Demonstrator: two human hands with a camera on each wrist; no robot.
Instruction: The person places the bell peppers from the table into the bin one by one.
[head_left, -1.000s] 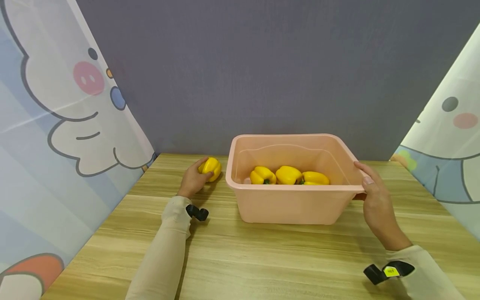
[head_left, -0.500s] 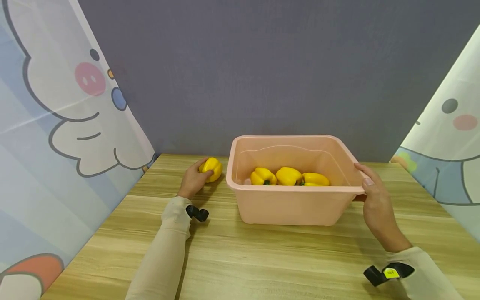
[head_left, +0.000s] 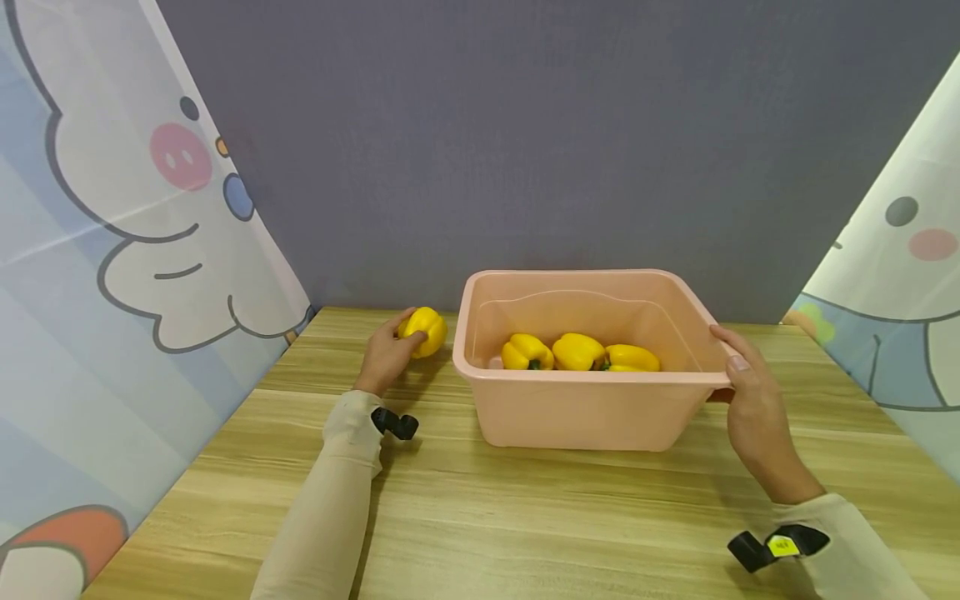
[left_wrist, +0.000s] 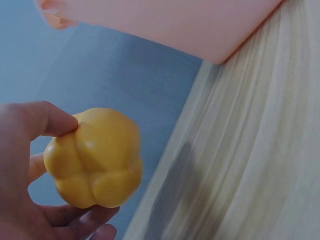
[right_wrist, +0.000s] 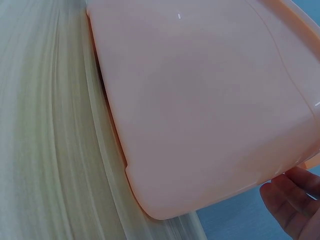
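A yellow bell pepper [head_left: 426,332] is gripped by my left hand [head_left: 385,357], left of the pink bin. In the left wrist view the pepper [left_wrist: 100,157] sits between thumb and fingers, raised off the table with its shadow below. My right hand [head_left: 757,412] holds the right rim of the pink plastic bin [head_left: 577,412], thumb on top of the rim. The right wrist view has its fingertips [right_wrist: 282,197] curled under the bin's edge. Inside the bin lie three yellow peppers: one at left [head_left: 527,352], one in the middle [head_left: 577,352], one at right [head_left: 632,358].
The bin stands on a wood-grain table [head_left: 510,525]. A grey wall panel [head_left: 555,142] rises behind the table's back edge. Cartoon-printed sheets flank both sides, one on the left [head_left: 97,317] and one on the right [head_left: 915,333].
My left hand has lifted the bell pepper slightly from the table. The right hand and the bin stay in place.
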